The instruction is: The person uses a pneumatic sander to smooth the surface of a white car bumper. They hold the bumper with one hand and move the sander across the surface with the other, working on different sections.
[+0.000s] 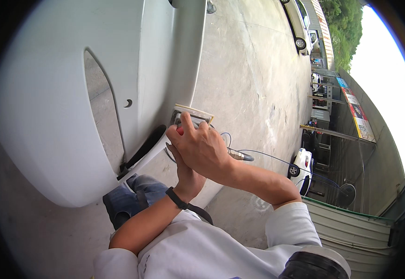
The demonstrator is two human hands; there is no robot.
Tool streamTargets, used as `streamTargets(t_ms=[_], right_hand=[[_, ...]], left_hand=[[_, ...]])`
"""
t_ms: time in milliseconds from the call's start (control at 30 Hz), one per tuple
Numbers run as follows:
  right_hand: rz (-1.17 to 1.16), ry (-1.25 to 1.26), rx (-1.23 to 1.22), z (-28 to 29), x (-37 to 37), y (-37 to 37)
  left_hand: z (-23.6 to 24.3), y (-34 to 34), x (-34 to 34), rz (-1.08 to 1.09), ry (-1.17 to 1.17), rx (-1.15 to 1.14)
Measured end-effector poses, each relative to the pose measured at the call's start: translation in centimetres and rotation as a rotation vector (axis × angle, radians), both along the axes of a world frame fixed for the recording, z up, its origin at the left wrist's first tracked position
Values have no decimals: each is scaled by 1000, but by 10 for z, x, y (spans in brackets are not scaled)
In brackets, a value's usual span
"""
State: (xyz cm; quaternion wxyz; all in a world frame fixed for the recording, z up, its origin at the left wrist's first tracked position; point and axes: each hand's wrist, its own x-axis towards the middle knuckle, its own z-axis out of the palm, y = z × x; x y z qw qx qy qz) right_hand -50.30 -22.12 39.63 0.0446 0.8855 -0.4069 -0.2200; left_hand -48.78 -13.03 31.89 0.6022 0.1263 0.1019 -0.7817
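Observation:
An air sander with a flat rectangular pad (197, 113) rests at the right edge of a pale grey car bumper (165, 79). My right hand (203, 146) is wrapped over the sander's top, its fingers pressing near a small red part (180, 131). Beneath it, my left hand (187, 176) crosses under the right wrist, close to the sander and the bumper's lower end. Most of the left fingers are hidden behind my right hand, so their grip does not show. A metal hose fitting (239, 155) sticks out past my right wrist.
A thin blue air hose (277, 159) trails right across the concrete floor (253, 83). The bumper has a long opening (104, 102) and a black strip (149, 145) near its lower end. White cars (301, 168) and an open-fronted workshop stand to the right.

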Motion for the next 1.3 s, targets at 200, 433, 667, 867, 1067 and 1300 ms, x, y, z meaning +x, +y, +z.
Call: streamTargets(t_ms=[200,433,667,867,1067,1300], right_hand=[[-53,-246,-65,-3,-26,19],[-84,-188,-46,-3,-36,19],[104,-208,-169,45,-10,-75],[112,-91,-268,105,43,-168],[109,-178,-223,115,44,-176],[113,-1,-16,40,-3,-51]], left_hand=[[-12,10,-1,-25,220,96],[-10,5,7,-159,290,184],[-2,-35,52,-138,-245,-51],[3,-23,92,296,-1042,-108],[-11,-23,115,470,-1469,-216],[-14,-26,122,357,-1349,-121]])
